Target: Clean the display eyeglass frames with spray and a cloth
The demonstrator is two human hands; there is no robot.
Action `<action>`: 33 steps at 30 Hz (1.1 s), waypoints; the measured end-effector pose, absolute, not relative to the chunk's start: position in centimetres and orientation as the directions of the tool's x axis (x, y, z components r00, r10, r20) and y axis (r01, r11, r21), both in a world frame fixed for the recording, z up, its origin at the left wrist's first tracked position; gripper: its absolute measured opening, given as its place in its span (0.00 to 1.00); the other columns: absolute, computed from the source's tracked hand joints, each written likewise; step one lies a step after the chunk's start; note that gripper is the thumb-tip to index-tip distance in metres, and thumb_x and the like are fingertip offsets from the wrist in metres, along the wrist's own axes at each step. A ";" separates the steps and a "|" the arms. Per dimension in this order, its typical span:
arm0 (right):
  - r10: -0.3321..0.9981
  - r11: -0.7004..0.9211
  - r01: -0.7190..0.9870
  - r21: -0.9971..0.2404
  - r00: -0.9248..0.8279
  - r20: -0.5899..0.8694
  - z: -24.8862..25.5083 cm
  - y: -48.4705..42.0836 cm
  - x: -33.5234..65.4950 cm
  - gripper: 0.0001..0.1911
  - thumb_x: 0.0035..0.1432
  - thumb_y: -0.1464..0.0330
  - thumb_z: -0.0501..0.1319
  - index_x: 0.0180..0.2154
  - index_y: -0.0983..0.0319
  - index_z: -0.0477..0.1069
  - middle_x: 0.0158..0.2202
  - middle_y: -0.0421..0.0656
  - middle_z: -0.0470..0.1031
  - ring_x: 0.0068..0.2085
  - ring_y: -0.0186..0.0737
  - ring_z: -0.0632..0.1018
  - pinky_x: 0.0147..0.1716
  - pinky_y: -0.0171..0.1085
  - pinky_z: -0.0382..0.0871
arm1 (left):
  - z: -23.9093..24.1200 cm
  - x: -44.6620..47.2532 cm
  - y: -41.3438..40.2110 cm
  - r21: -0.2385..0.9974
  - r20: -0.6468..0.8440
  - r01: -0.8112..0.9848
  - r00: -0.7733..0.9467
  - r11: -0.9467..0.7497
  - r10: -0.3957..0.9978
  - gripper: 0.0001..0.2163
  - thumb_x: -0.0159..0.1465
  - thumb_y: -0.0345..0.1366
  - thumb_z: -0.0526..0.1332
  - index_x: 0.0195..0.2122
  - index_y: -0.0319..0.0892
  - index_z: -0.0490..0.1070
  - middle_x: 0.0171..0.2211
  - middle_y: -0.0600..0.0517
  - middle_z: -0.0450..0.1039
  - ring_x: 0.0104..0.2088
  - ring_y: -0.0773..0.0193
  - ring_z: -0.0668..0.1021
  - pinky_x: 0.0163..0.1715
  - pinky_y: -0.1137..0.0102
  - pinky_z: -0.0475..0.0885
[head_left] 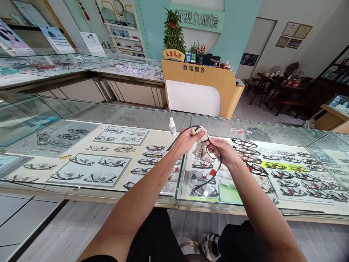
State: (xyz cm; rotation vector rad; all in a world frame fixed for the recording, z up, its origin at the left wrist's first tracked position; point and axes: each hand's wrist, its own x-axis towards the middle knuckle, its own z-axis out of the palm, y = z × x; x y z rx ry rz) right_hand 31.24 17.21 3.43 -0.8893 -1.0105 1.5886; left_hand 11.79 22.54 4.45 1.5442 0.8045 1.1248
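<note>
Above the glass counter, my two hands hold a pair of black-framed eyeglasses point(220, 158). My left hand point(188, 140) is closed around a pale cleaning cloth point(201, 152) with dark print, pressed over one lens. One temple of the glasses sticks out to the left behind that hand. My right hand point(222, 148) pinches the frame near the middle, beside the other lens. The second temple hangs down toward me, and a small red tag shows near it. A small white bottle point(172, 126) stands upright on the glass, left of my hands.
Under the glass of the display counter point(152, 198) lie many rows of eyeglasses point(102, 177). A wooden cashier desk point(201, 91) with a potted plant point(173, 34) stands beyond. More glass cases run along the left. A dark table with stools is at the back right.
</note>
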 end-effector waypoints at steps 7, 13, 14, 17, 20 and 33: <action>0.977 -0.143 -0.366 -0.920 -0.203 -0.071 3.6 17.1 31.4 0.18 0.48 0.55 0.81 0.32 0.61 0.83 0.34 0.43 0.80 0.31 0.34 0.72 0.32 0.36 0.64 | 4.6 11.4 22.6 0.975 0.223 -0.105 0.402 -0.197 0.888 0.20 0.54 0.50 0.79 0.34 0.41 0.76 0.31 0.54 0.75 0.33 0.66 0.73 0.35 0.70 0.66; 0.966 -0.203 -0.326 -0.923 -0.222 -0.134 3.4 17.3 31.2 0.19 0.46 0.55 0.82 0.32 0.62 0.84 0.34 0.43 0.81 0.30 0.33 0.71 0.30 0.35 0.63 | 5.1 11.4 22.4 0.979 0.173 -0.185 0.504 -0.090 0.846 0.23 0.47 0.43 0.82 0.37 0.40 0.76 0.35 0.51 0.78 0.38 0.62 0.78 0.41 0.68 0.71; 0.965 -0.204 -0.328 -0.922 -0.225 -0.134 3.4 17.3 31.1 0.20 0.46 0.55 0.82 0.33 0.62 0.84 0.34 0.43 0.81 0.31 0.34 0.71 0.30 0.35 0.63 | 5.0 11.6 22.4 0.977 0.179 -0.192 0.494 -0.094 0.851 0.23 0.48 0.44 0.82 0.38 0.40 0.77 0.36 0.51 0.78 0.38 0.61 0.78 0.42 0.68 0.71; 0.966 -0.185 -0.343 -0.921 -0.235 -0.106 3.5 17.2 30.9 0.19 0.48 0.55 0.81 0.33 0.62 0.84 0.36 0.44 0.82 0.32 0.35 0.72 0.31 0.36 0.64 | 4.8 12.1 22.3 0.969 0.203 -0.215 0.421 -0.120 0.884 0.23 0.51 0.51 0.80 0.35 0.40 0.76 0.33 0.52 0.77 0.35 0.64 0.76 0.39 0.68 0.70; 0.966 -0.173 -0.345 -0.923 -0.241 -0.091 3.6 17.1 31.1 0.19 0.50 0.55 0.81 0.33 0.62 0.84 0.35 0.44 0.81 0.31 0.34 0.72 0.30 0.36 0.63 | 4.5 12.2 22.5 0.965 0.212 -0.226 0.373 -0.133 0.903 0.24 0.57 0.58 0.76 0.31 0.41 0.73 0.28 0.54 0.72 0.31 0.66 0.72 0.36 0.68 0.69; 0.961 -0.143 -0.378 -0.915 -0.274 -0.037 3.3 17.1 30.5 0.19 0.51 0.53 0.81 0.33 0.62 0.85 0.32 0.43 0.79 0.31 0.34 0.72 0.32 0.36 0.65 | 4.7 12.4 22.0 0.954 0.270 -0.207 0.290 -0.215 0.918 0.24 0.54 0.57 0.78 0.33 0.42 0.75 0.30 0.54 0.73 0.32 0.65 0.72 0.36 0.68 0.69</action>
